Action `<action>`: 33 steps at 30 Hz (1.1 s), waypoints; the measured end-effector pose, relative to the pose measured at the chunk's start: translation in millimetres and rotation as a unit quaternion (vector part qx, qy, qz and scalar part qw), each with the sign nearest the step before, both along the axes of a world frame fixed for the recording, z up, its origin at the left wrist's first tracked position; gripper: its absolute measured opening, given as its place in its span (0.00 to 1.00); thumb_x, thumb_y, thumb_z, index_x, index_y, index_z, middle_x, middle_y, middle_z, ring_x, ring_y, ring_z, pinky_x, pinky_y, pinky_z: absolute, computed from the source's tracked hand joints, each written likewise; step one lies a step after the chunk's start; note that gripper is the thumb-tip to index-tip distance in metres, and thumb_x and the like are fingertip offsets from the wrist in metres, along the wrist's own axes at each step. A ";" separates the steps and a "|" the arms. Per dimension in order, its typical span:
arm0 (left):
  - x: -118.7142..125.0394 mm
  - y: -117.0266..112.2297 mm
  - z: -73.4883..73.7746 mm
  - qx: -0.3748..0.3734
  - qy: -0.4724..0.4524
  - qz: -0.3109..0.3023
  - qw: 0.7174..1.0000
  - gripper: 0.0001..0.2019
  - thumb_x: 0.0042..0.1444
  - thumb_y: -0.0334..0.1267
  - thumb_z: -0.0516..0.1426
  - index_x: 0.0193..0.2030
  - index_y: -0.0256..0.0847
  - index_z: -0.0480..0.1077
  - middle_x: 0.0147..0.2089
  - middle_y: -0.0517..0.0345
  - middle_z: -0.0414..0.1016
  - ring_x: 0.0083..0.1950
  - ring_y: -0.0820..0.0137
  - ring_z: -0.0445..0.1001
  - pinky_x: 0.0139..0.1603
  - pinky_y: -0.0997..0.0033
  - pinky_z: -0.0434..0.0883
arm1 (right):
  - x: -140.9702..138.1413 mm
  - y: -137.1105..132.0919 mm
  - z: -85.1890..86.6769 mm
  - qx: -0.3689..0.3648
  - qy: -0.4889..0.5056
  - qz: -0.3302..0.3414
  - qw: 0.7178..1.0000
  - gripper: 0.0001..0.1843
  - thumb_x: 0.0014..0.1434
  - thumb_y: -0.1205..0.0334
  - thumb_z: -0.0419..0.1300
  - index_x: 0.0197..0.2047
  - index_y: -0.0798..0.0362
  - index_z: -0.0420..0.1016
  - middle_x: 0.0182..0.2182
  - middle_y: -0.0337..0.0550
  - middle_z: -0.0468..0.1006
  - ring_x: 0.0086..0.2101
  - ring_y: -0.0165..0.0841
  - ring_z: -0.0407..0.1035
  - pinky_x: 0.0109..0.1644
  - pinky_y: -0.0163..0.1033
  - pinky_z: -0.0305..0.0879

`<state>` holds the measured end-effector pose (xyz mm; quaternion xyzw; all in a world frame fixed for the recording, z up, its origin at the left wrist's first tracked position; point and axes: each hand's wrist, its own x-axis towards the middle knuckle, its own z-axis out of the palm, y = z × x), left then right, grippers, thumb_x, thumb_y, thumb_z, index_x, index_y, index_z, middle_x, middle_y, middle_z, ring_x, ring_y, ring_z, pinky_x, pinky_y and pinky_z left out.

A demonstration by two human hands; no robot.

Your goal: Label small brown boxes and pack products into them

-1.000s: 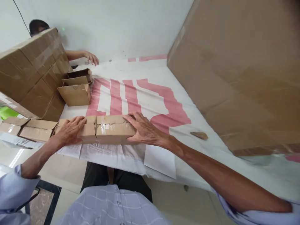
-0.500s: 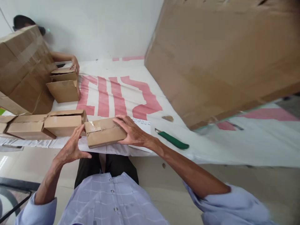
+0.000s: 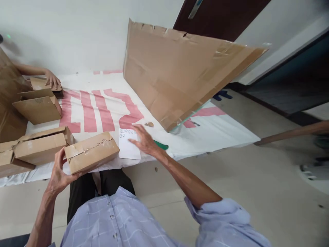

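My left hand (image 3: 59,174) grips the left end of a small brown cardboard box (image 3: 93,151) at the table's front edge, thumb below and fingers at the side. The box is tilted, with a ragged seam along its top. Off the box, my right hand (image 3: 144,140) hovers over a white sheet of paper (image 3: 128,150) marked with small drawn shapes, its fingers apart and holding nothing. Just behind that hand lies a green utility knife (image 3: 161,144), partly covered by it. A small tan piece (image 3: 149,124) rests farther back.
More cardboard boxes (image 3: 42,148) line the front edge at left. Across the table, a co-worker's hand (image 3: 52,79) rests on an opened box (image 3: 42,109). A large cardboard panel (image 3: 177,72) stands slanted at right. Another person's arm (image 3: 295,133) reaches in at the far right.
My right hand has let go of the box and moved over the paper and the knife. My left hand has taken hold of the box's left end. The view has swung right.
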<state>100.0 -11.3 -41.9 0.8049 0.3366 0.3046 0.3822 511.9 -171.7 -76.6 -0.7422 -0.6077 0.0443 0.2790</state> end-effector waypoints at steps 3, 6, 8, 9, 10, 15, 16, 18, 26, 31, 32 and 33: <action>-6.6 -3.0 2.9 0.024 0.008 -0.001 1.000 0.57 0.46 0.57 0.76 0.78 0.50 0.55 0.72 0.40 0.59 0.75 0.39 0.64 0.70 0.34 0.73 | 41.5 -39.7 -24.7 -0.122 -0.054 -0.175 0.976 0.19 0.69 0.52 0.56 0.55 0.56 0.75 0.55 0.62 0.76 0.56 0.52 0.70 0.59 0.60 0.72; -6.1 -8.3 4.3 0.037 -0.003 -0.004 0.999 0.57 0.45 0.56 0.76 0.78 0.50 0.54 0.73 0.39 0.58 0.75 0.38 0.64 0.68 0.35 0.75 | 57.4 -67.8 -42.7 -0.151 -0.060 -0.186 0.969 0.14 0.66 0.53 0.56 0.44 0.55 0.77 0.45 0.61 0.78 0.48 0.53 0.71 0.52 0.59 0.73; -4.1 -13.9 4.8 0.036 -0.008 -0.009 0.999 0.58 0.44 0.55 0.76 0.78 0.49 0.53 0.73 0.38 0.57 0.75 0.38 0.64 0.68 0.35 0.75 | 58.4 -74.1 -48.5 -0.142 -0.064 -0.190 0.969 0.15 0.67 0.56 0.52 0.43 0.55 0.77 0.44 0.63 0.79 0.47 0.53 0.71 0.51 0.59 0.73; -3.2 -16.8 5.2 0.034 -0.007 -0.014 0.999 0.58 0.44 0.53 0.76 0.78 0.48 0.53 0.73 0.38 0.57 0.75 0.39 0.64 0.68 0.35 0.75 | 57.3 -73.4 -48.6 -0.126 -0.061 -0.204 0.969 0.17 0.67 0.57 0.50 0.44 0.56 0.77 0.44 0.64 0.79 0.46 0.53 0.72 0.50 0.59 0.72; -2.5 -19.6 5.7 0.033 -0.004 -0.017 0.999 0.58 0.44 0.52 0.76 0.78 0.48 0.52 0.73 0.38 0.57 0.75 0.39 0.64 0.69 0.35 0.74 | 55.0 -70.3 -46.2 -0.103 -0.049 -0.222 0.968 0.18 0.67 0.57 0.49 0.46 0.56 0.78 0.43 0.64 0.79 0.45 0.53 0.73 0.49 0.58 0.73; -1.0 -30.2 10.4 0.049 0.001 -0.013 0.999 0.57 0.44 0.47 0.75 0.77 0.49 0.52 0.72 0.40 0.59 0.74 0.42 0.64 0.69 0.36 0.75 | 0.1 -34.2 14.2 -0.003 0.123 -0.112 0.986 0.25 0.72 0.48 0.47 0.55 0.52 0.79 0.33 0.48 0.81 0.30 0.43 0.74 0.36 0.47 0.73; -0.9 -31.7 11.3 0.052 0.003 -0.014 0.999 0.57 0.44 0.46 0.75 0.77 0.50 0.52 0.72 0.40 0.59 0.74 0.42 0.64 0.69 0.36 0.75 | -20.2 -25.2 33.9 0.004 0.136 -0.036 0.990 0.25 0.73 0.46 0.48 0.55 0.51 0.80 0.32 0.45 0.81 0.30 0.41 0.75 0.36 0.45 0.73; -1.0 -34.3 12.4 0.059 0.005 -0.020 0.998 0.57 0.44 0.45 0.75 0.78 0.49 0.51 0.73 0.39 0.57 0.75 0.42 0.63 0.70 0.36 0.74 | -61.9 -6.8 72.3 0.033 0.116 0.116 0.986 0.22 0.75 0.48 0.51 0.54 0.48 0.82 0.38 0.46 0.85 0.37 0.41 0.79 0.43 0.45 0.76; -1.2 -43.0 8.1 0.067 -0.002 -0.031 0.997 0.60 0.45 0.42 0.74 0.80 0.51 0.46 0.76 0.38 0.54 0.76 0.41 0.60 0.70 0.35 0.73 | -128.0 41.6 126.9 0.009 -0.036 0.332 0.943 0.19 0.78 0.55 0.50 0.52 0.49 0.82 0.45 0.46 0.87 0.43 0.38 0.80 0.46 0.42 0.74; 0.4 -42.3 8.4 0.077 -0.011 -0.043 0.996 0.59 0.47 0.44 0.74 0.80 0.51 0.45 0.75 0.38 0.54 0.77 0.41 0.60 0.71 0.35 0.72 | -131.8 49.1 128.3 -0.004 -0.135 0.340 0.931 0.20 0.79 0.54 0.50 0.46 0.51 0.82 0.36 0.44 0.84 0.35 0.34 0.75 0.33 0.38 0.60; 0.5 -42.1 8.4 0.076 -0.010 -0.042 0.996 0.59 0.47 0.44 0.74 0.80 0.51 0.46 0.75 0.39 0.55 0.76 0.42 0.60 0.71 0.35 0.72 | -132.1 50.0 129.2 -0.008 -0.152 0.339 0.928 0.21 0.79 0.54 0.50 0.44 0.51 0.82 0.35 0.44 0.84 0.33 0.33 0.74 0.31 0.38 0.57; 0.3 -41.8 8.1 0.074 -0.011 -0.040 0.996 0.59 0.46 0.43 0.74 0.80 0.51 0.46 0.75 0.39 0.55 0.76 0.42 0.61 0.71 0.36 0.72 | -131.5 50.7 130.0 -0.014 -0.170 0.336 0.926 0.21 0.80 0.54 0.49 0.43 0.51 0.81 0.34 0.44 0.83 0.32 0.33 0.72 0.30 0.39 0.54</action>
